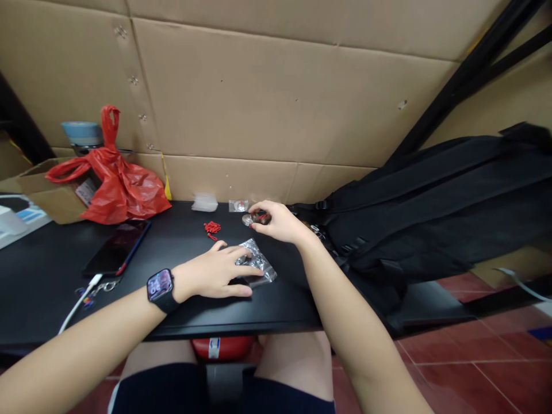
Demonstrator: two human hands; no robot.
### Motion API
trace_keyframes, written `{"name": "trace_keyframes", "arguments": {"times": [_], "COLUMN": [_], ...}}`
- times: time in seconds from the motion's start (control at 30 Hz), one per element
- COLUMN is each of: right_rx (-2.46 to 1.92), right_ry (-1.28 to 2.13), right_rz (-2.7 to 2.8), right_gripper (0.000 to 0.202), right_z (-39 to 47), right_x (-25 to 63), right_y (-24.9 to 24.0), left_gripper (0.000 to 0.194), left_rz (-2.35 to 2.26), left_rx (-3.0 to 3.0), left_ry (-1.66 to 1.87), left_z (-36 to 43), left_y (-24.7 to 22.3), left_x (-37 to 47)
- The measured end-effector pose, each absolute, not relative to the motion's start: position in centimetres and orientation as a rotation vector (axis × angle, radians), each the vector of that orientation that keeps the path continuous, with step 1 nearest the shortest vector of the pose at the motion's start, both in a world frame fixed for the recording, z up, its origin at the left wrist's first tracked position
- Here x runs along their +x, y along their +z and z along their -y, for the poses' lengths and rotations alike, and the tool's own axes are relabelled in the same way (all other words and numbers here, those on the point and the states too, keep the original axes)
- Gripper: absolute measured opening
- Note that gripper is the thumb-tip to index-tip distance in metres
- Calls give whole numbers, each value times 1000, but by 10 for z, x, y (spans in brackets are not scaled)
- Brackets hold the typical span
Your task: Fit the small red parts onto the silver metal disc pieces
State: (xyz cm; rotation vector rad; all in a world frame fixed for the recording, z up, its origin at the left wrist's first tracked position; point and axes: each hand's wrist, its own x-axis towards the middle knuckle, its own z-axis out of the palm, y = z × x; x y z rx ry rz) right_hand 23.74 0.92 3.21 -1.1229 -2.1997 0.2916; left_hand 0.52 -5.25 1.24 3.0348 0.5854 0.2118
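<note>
My left hand (228, 271) lies spread with its palm down on a clear plastic bag (263, 265) of small shiny pieces on the black table (181, 310). Farther back, my right hand (276, 221) curls with thumb and fingers round something dark and reddish that I cannot make out. A small round clear item (247, 219) shows at its fingertips. Behind it lies a small clear packet (238, 205) with a red bit inside. To the left are a little pile of red pieces (212, 227) and a stack of clear bags (204, 202).
A black backpack (431, 201) fills the right side. At left are a phone (117, 247) with a white cable (77, 305), a red plastic bag (125, 184), a cardboard box (56, 195) and a power strip (21, 224). A cardboard wall (259, 86) stands behind.
</note>
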Motion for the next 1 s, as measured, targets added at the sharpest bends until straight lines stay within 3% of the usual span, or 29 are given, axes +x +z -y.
{"name": "trace_keyframes", "arguments": {"times": [0.47,0.7,1.0], "right_rx": [-1335,-1791,-1800], "right_ry": [528,155,167], "right_rz": [2620,2582,2631], "right_gripper": [32,40,46], "right_z": [28,35,36], "right_x": [234,229,215], "right_y": [58,50,48], "left_gripper": [54,48,49], "left_rz": [-793,-813,-804], "left_rx": [2986,2942,2930], "left_ry": [154,80,160], "left_z": [41,42,38], "left_y": [4,6,0], "left_x": [-1,-4,-3]}}
